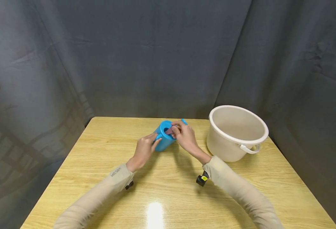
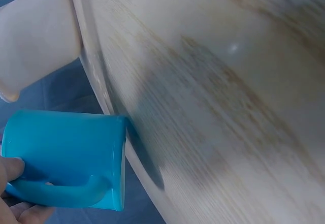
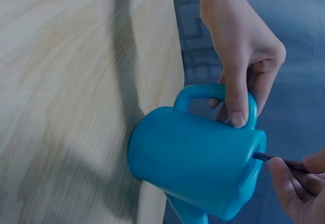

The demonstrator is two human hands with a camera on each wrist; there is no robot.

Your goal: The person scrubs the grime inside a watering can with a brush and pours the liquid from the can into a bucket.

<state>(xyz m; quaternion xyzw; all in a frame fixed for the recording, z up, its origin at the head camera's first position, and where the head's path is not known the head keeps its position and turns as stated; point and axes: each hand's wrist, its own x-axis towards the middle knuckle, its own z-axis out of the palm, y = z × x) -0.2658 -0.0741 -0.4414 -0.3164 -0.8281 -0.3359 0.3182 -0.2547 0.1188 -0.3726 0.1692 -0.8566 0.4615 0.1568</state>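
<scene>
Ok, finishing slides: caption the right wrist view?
Left hand grips a blue plastic watering can by its handle; right hand pinches a thin dark strip at the opening.

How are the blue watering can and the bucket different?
The watering can is blue; the bucket is whitish. The watering can is small; the bucket is much bigger. The left hand holds the watering can; neither hand holds the bucket. Both have a handle.

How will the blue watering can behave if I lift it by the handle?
The watering can is probably light for its size, as it looks like hollow plastic. Likely stiff: its walls show no sagging. It may tilt, since the handle sits on one side.
</scene>
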